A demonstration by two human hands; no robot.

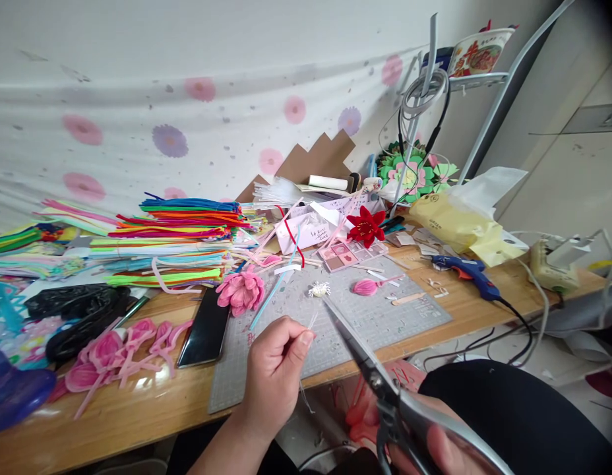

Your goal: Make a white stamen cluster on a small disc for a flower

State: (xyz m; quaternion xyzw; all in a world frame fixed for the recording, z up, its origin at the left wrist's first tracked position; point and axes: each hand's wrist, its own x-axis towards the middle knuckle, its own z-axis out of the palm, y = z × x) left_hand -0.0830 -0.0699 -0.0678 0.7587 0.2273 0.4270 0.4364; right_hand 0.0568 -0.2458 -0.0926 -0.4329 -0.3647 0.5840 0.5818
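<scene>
Right hand (442, 452) largely behind the scissors (385, 390) and beyond the bottom edge.

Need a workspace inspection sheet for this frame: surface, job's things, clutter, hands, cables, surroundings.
Surface: wooden table with grey cutting mat; paper scraps scattered on it.
Job's things: thin white strand; scissors; white tuft lying on the mat.
Clutter: pipe cleaner stack, pink flower, red flower, phone, glue gun, yellow bag.
Hands: left hand pinches the strand; right hand grips the scissors' handles, blades pointing toward the mat.
Cables: black cord runs from the glue gun over the table edge.
Surroundings: floral cloth on the wall; metal rack holding a bowl.
</scene>
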